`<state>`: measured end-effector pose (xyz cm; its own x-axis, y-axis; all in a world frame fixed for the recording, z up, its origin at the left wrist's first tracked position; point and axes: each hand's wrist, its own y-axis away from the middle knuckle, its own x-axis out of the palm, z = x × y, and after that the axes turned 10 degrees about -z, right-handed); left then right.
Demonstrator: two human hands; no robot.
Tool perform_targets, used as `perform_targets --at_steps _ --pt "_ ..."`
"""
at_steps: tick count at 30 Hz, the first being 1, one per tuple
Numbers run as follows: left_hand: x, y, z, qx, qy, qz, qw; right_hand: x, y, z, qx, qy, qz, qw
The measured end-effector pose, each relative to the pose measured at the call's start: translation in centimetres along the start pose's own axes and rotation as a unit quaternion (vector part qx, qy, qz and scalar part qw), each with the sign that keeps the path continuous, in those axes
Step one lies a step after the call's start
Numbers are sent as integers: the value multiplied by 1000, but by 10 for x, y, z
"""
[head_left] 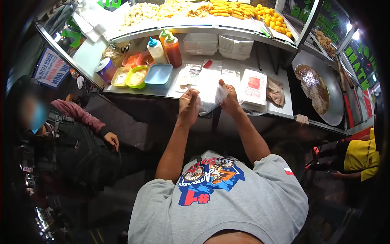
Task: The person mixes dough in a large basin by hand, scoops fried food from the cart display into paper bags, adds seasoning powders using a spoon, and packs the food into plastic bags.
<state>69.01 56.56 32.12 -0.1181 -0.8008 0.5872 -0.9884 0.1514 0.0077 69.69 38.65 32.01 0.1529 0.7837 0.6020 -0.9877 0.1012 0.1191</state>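
Observation:
My left hand (189, 106) and my right hand (230, 99) are held up at the counter's front edge, their fingers pinched. Between them stretches a thin clear plastic bag (209, 104), gripped at its two sides. Behind the bag, white plastic sheets or bags (212, 73) lie on the counter, with a small red item (208, 64) on top. Just right of my right hand is a stack of white printed food bags (253, 86), and beside it a crumpled brown cloth (276, 92). What the bag contains, if anything, I cannot make out.
Sauce bottles (173, 51), a blue tub (159, 75) and small green tubs (137, 77) stand at the left. White foam boxes (235, 46) are stacked behind. A wok of oil (334, 101) sits right. Fried food (227, 9) fills the upper shelf. A person (77, 142) stands left.

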Motion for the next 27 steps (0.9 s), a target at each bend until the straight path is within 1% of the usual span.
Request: perform_targets --at_steps 1,2,4,5,6,7,8,9,11,12,13,15,16,18,19,20,21,23,25,27 --pt "2 3 -3 0 -11 4 1000 6 1 -1 15 -37 -31 999" --pt "10 8 -3 6 -13 -33 999 -2 -5 -6 5 -59 28 998" --pt "9 12 -5 7 -17 -104 994 -1 -11 -4 1 -36 -3 999" --pt "5 11 -5 21 -56 -146 988 2 -13 -2 -4 -24 -18 1000" --pt "4 10 -5 33 -96 -187 977 4 -15 2 -7 26 -20 999" --pt "5 7 -7 45 -135 -224 964 2 -22 0 -44 84 -11 995" --pt "9 2 -8 70 -105 -256 959 0 -30 -3 -83 142 -6 986" --pt "4 -3 -10 87 -107 -300 944 -6 -41 -3 -123 200 -4 972" --pt "-27 -17 -17 119 -110 -382 910 -10 -62 23 -234 199 -124 943" --pt "-46 -22 -22 133 -110 -399 901 -21 -79 41 -346 320 -178 864" --pt "-63 -21 -30 148 -109 -418 890 -32 -93 58 -442 430 -225 754" --pt "-82 -9 -44 139 -124 -392 901 -27 -103 82 -555 509 -204 626" --pt "-78 -3 -51 148 -124 -404 894 -24 -107 86 -601 544 -186 556" --pt "-74 -1 -55 140 -105 -392 903 -29 -129 66 -429 720 -97 538" --pt "-72 -1 -55 138 -93 -388 906 -34 -141 49 -334 790 -45 512" --pt "-64 -1 -54 147 -57 -364 918 -46 -151 33 -282 808 13 518" --pt "-55 0 -54 135 -55 -364 920 -57 -159 19 -240 802 40 545" --pt "-43 4 -56 122 -70 -357 923 -41 -155 26 -116 809 28 575" --pt "-29 6 -59 103 -65 -374 919 -26 -143 33 -378 725 -67 571" --pt "-22 3 -51 120 -62 -352 926 18 -106 63 -396 554 -44 731"
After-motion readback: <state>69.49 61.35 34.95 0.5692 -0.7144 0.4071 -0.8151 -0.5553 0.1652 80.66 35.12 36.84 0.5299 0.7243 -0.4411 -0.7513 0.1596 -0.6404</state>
